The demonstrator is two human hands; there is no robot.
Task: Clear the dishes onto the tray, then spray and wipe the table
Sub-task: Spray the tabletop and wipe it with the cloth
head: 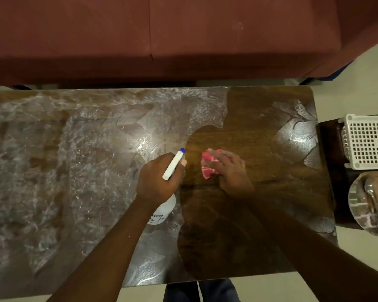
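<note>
Wiping wet table (74,171).
Left hand (159,179) wrapped round spray bottle (174,165); right hand (229,171), at its 3 o'clock, fingers spread, pressing pink cloth (207,164) flat.

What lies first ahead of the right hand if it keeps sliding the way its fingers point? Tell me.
Probably the left hand gripping the white spray bottle; the right hand, flat on the pink cloth, points up-left, so it might pass just beyond.

Cloth (207,165) lies on table (260,131), spray bottle (171,186) just left of it; basket (368,141) and plate (362,214) right of table; sofa (162,33) behind.
</note>
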